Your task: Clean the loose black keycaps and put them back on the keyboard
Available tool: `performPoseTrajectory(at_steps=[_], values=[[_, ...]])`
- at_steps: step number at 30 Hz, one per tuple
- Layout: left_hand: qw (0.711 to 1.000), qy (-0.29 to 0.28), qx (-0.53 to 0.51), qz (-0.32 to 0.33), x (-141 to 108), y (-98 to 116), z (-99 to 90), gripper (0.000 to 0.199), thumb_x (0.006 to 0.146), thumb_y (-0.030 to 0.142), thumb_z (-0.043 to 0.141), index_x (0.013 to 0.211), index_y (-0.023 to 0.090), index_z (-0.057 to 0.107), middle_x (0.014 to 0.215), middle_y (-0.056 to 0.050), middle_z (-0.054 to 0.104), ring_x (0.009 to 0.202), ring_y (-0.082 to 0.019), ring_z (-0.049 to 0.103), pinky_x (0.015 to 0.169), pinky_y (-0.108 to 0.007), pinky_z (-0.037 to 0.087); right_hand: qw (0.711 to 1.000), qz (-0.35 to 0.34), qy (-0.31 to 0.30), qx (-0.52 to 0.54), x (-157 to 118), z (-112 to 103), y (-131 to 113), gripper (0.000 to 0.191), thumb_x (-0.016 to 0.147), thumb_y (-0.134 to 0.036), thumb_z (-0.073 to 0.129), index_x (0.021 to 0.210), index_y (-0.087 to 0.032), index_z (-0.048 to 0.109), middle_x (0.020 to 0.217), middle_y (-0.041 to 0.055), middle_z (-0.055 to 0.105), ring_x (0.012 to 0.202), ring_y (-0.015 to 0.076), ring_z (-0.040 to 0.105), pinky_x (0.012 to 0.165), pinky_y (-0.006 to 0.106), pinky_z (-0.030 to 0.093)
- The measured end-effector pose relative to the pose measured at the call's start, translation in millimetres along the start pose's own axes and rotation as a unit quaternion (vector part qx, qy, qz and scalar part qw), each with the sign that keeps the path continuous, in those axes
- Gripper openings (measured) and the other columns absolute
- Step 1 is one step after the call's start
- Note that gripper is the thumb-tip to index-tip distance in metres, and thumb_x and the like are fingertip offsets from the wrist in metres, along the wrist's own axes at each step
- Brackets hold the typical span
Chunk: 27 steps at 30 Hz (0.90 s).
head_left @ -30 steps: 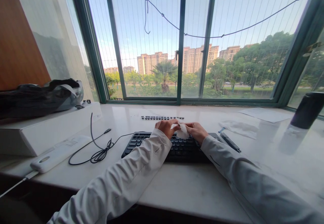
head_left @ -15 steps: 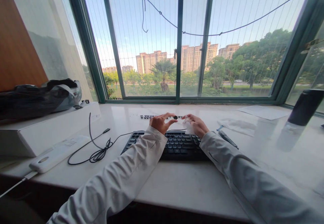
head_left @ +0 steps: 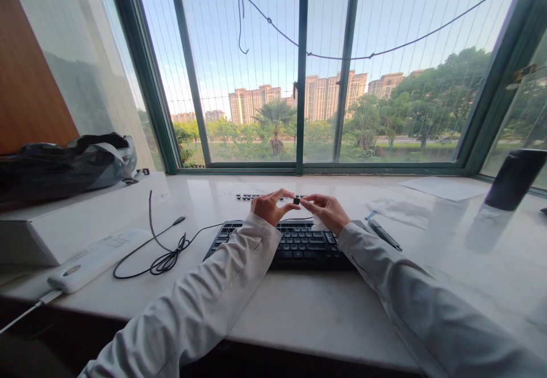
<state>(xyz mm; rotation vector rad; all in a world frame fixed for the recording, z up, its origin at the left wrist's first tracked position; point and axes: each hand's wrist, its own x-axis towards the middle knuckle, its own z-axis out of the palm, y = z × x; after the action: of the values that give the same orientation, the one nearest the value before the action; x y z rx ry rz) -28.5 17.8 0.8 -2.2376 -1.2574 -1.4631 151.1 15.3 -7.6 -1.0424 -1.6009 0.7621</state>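
My left hand (head_left: 270, 208) pinches a small black keycap (head_left: 296, 200) between thumb and fingertips, above the back edge of the black keyboard (head_left: 305, 247). My right hand (head_left: 328, 211) is closed on a white tissue (head_left: 318, 224) that hangs below its fingers, and its fingertips meet the keycap's right side. Several loose black keycaps (head_left: 244, 197) lie in rows on the white sill behind the hands, partly hidden by them. The top row of the keyboard shows bare slots.
A coiled black cable (head_left: 166, 261) and a white power strip (head_left: 92, 261) lie at left, near a white box (head_left: 89, 210) with a black bag (head_left: 64, 167) on it. At right are a pen-like tool (head_left: 384, 235), clear plastic (head_left: 401, 212), paper (head_left: 442, 189) and a dark cylinder (head_left: 515, 179).
The right hand's fingertips have come left to the keycap, and the tissue now hangs lower beneath them. The keycap has turned in the left fingers. The left hand has barely moved.
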Motion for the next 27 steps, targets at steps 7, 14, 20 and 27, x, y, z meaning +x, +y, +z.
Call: performPoseTrajectory(at_steps=[7,14,20,27], values=[[0.999,-0.035,0.011,-0.015,0,0,0.3,0.036,0.062,0.057,0.069,0.086,0.029,0.07,0.088,0.004,0.072,0.065,-0.011,0.063,0.062,-0.02,0.042,1.0,-0.006,-0.015,0.003,1,1,0,0.043,0.065,-0.053,0.065,0.082,-0.013,0.068,0.074,0.0028,0.063,0.067,0.0122,0.052,0.063,0.024,0.038],[0.995,-0.102,-0.002,-0.014,6,-2,-1.4,0.037,0.066,0.055,0.068,0.09,0.027,0.071,0.085,0.002,0.073,0.071,-0.013,0.065,0.066,-0.022,0.045,0.998,0.019,-0.05,-0.024,-1,-2,-2,0.052,0.069,-0.059,0.057,0.082,-0.01,0.068,0.061,0.0001,0.054,0.058,0.0108,0.045,0.057,0.023,0.035],[0.984,-0.156,-0.083,0.004,11,-3,-5.2,0.021,0.073,0.039,0.068,0.09,0.027,0.072,0.087,0.004,0.073,0.074,-0.012,0.066,0.07,-0.021,0.048,0.996,0.03,-0.074,-0.048,-1,-2,2,0.054,0.07,-0.06,0.055,0.083,-0.01,0.071,0.056,0.0,0.054,0.052,0.0105,0.045,0.053,0.023,0.035],[0.934,-0.314,-0.154,-0.074,15,-19,-4.3,0.027,0.062,0.036,0.075,0.079,0.016,0.074,0.074,-0.004,0.073,0.075,-0.017,0.067,0.07,-0.023,0.05,0.972,-0.023,-0.063,-0.225,-7,7,6,0.038,0.073,-0.049,0.058,0.085,-0.016,0.073,0.066,0.0033,0.065,0.068,0.016,0.058,0.063,0.025,0.04]])
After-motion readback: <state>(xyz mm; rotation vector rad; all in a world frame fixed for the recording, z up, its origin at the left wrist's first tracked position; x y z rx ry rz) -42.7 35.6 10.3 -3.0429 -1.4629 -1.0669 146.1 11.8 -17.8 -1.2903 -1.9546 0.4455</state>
